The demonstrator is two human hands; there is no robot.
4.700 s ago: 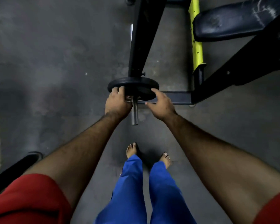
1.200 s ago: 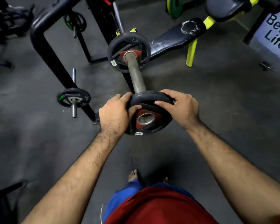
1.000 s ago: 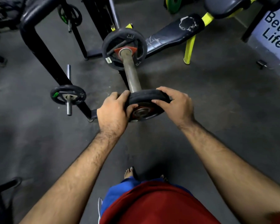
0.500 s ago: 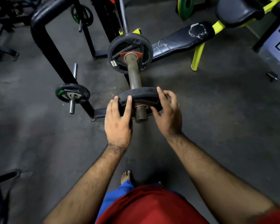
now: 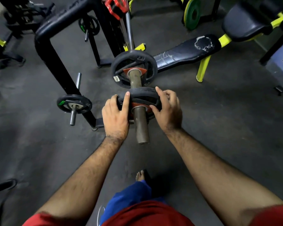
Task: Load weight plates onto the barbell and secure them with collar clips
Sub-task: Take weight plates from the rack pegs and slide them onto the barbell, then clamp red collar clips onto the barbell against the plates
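So both hands are on the small black plate (image 5: pixel 141 99) with the red centre, which is threaded onto the barbell sleeve (image 5: pixel 141 126) roughly halfway along. The left hand (image 5: pixel 115 116) is wrapped around the plate's left edge, fingers curled over the rim and the thumb on the near face. The right hand (image 5: pixel 167 109) is looser: palm and thumb sit against the right edge of the plate, index finger lies over the top of the rim, the other fingers are half open and not really clamped on anything. A good stretch of bare sleeve sticks out toward the camera, past the plate.

Further down the sleeve there's a bigger black plate (image 5: pixel 134 69), stamped 2.5, already seated at the inner end. The two plates are close but there's a visible gap of bare sleeve between them. I can't spot any collar clip on the sleeve.

Off to the left, a black rack (image 5: pixel 55 56) has a horizontal peg carrying another small plate (image 5: pixel 74 104) with a green sticker. A worn black bench pad (image 5: pixel 186 51) on yellow legs runs off to the upper right, and a green plate (image 5: pixel 192 13) leans up near the top edge. Floor is dark grey rubber (image 5: pixel 227 119), one bare foot (image 5: pixel 140 175) showing below the sleeve
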